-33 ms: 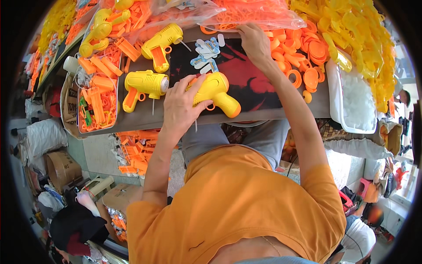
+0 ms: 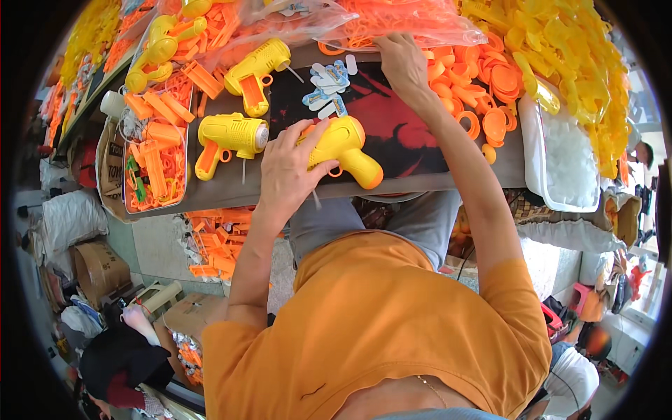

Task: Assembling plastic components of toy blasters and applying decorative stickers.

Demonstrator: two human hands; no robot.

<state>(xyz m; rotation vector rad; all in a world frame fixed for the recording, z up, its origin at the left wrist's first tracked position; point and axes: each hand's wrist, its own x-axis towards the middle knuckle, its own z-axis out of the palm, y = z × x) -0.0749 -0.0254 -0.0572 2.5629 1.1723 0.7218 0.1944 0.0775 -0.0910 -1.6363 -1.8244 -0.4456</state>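
Observation:
My left hand [image 2: 288, 159] is wrapped round the body of a yellow toy gun [image 2: 343, 140], whose orange-tipped handle points down toward the table's near edge. Below my fingers a thin pale strip hangs from the gun. My right hand [image 2: 402, 63] reaches to the far side of the table, at the mouth of a clear plastic bag [image 2: 329, 31] of thin orange parts. Its fingers are bent together, and what they pinch, if anything, is hidden. Two more yellow toy guns, one lying nearer [image 2: 229, 136] and one farther [image 2: 257, 73], rest left of my left hand.
Blue-and-white stickers [image 2: 327, 87] lie on the dark mat [image 2: 413, 150]. Orange rings and discs [image 2: 493, 84] are heaped at the right, beside a white tub [image 2: 535, 157] of clear pieces. Yellow parts [image 2: 574, 56] pile up behind. A box of orange parts [image 2: 157, 168] stands at the left.
My right hand has shifted very slightly up and to the left at the bag. The thin strip below the held toy gun has swung a little to the right.

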